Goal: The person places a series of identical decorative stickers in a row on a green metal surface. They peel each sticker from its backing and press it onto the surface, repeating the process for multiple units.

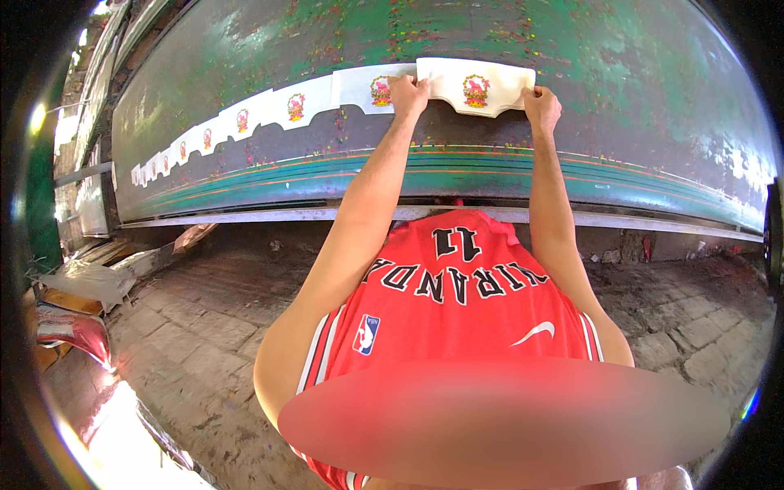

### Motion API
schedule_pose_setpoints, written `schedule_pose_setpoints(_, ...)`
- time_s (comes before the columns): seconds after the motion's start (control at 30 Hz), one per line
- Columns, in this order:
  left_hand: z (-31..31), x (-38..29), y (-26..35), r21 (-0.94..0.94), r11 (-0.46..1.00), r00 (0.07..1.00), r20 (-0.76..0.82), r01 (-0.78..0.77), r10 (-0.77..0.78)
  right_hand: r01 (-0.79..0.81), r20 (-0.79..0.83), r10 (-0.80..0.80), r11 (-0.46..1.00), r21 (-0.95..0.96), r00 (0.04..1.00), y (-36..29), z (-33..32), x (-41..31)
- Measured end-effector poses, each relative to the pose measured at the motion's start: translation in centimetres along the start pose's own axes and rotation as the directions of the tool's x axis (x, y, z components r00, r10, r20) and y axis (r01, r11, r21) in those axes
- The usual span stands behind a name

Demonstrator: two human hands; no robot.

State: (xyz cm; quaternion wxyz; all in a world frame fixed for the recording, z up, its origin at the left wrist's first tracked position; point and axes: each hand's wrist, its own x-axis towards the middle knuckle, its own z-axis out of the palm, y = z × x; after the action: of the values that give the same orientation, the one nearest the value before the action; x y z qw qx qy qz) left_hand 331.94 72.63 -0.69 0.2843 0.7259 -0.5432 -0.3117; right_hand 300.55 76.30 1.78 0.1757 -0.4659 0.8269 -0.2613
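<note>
On a long green and dark work table [612, 122] lies a row of white fabric pieces, each with a colourful print. My left hand [411, 95] pinches the upper left edge of the nearest printed fabric piece [447, 79], which looks like a stack of layers. The right edge of that same piece is pinched by my right hand [541, 109]. Beneath and beside my left hand is a neighbouring printed piece [355, 86], partly overlapped. Another printed piece [315, 101] adjoins it, and several more run to the far left.
A pale metal rail [275, 214] edges the table in front of me. Below lies a paved brick floor [190, 343]. At the left are a clear plastic sheet [92, 278] and a red and silver bag-like thing [73, 331]. Paint specks dot the tabletop.
</note>
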Motion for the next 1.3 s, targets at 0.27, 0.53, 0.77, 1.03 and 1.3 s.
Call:
schedule_pose_setpoints(0.27, -0.2, -5.7, 3.2, -0.205, 0.945, 0.965, -0.121, -0.254, 0.234, 0.072, 0.115, -0.087, 0.989, 0.129, 0.990, -0.9, -0.4, 0.3)
schedule_pose_setpoints(0.53, -5.6, -9.4, 2.2, -0.311, 0.915, 0.959, -0.200, -0.258, 0.202, 0.083, 0.007, -0.101, 0.856, 0.509, 0.995, -2.5, -2.4, -4.7)
schedule_pose_setpoints(0.77, -13.2, -6.5, -2.3, -0.320, 0.941, 0.994, -0.035, -0.111, 0.105, 0.220, 0.260, -0.355, 0.874, 0.433, 0.898, -6.6, -0.4, -7.5)
schedule_pose_setpoints(1.03, -21.4, 1.5, -6.2, -0.359, 0.911, 0.978, -0.123, -0.203, 0.170, 0.292, 0.107, -0.398, 0.808, 0.512, 0.911, -14.8, 3.7, -7.8)
schedule_pose_setpoints(1.3, -18.2, 3.3, -13.7, -0.124, 0.932, 0.940, -0.053, -0.340, 0.336, 0.213, 0.029, -0.227, 0.946, 0.243, 0.974, -15.5, 10.0, -10.0)
